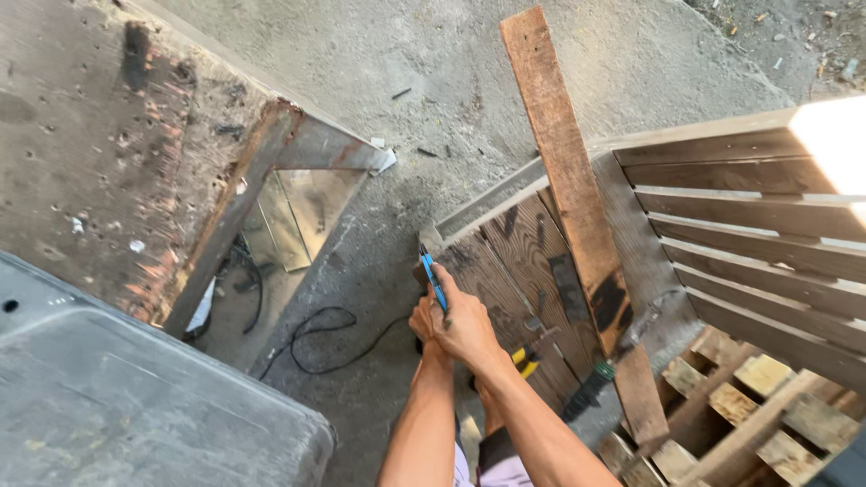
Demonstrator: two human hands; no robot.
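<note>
**Blue-handled pliers clamped in two hands at a wooden frame's corner**

Grey plastic fills the lower left: the lid of a bin (135, 397), close under the camera. Above it stands a rusty, pitted metal table (108, 135), its angled steel leg (230, 212) running down to the concrete floor (361, 54). A black cable (316, 338) loops on the concrete beside that leg.

At centre, both forearms reach up from the bottom edge. The left hand (422, 320) lies mostly hidden behind the right hand (465, 329); both are closed together around the blue-handled pliers (434, 280), whose head meets the near corner of the dark wooden panel (514, 261). What the pliers' head bites on cannot be made out.

Just right of the hands, a yellow-and-black tool (525, 359) and a hammer with a black-and-green grip (600, 374) rest on the panel. A long reddish plank (568, 180) lies diagonally across it, touching its boards. Further right, a slatted wooden frame (758, 243) stands in bright sunlight, with a pale pallet (749, 415) below it.
</note>
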